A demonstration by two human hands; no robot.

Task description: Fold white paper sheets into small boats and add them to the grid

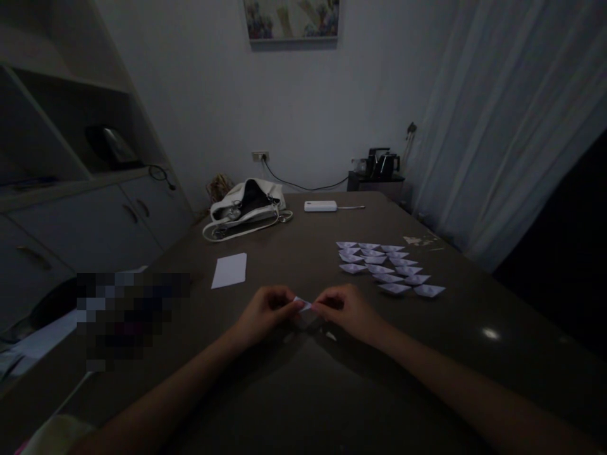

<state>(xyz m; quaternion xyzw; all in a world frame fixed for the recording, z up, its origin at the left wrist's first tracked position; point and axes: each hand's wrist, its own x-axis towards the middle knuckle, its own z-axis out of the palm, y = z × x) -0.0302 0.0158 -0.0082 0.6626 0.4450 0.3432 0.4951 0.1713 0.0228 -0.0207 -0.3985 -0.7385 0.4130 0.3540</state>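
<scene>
Between my two hands, just above the dark table, is a small folded piece of white paper [303, 304]. My left hand [269, 313] pinches its left end with thumb and forefinger. At its right end, my right hand [349, 311] pinches it the same way. Fingers hide most of the paper, so its full shape is unclear. Beyond my right hand, several white paper boats [379, 269] stand in rows. A stack of white paper sheets [230, 270] lies past my left hand.
A white handbag [246, 208] with a looping strap sits at the table's far left. Near the far edge lies a white power bank [320, 206] with a short cable. A blurred-out patch [133, 316] covers the left side. A dark kettle [385, 164] stands behind the table.
</scene>
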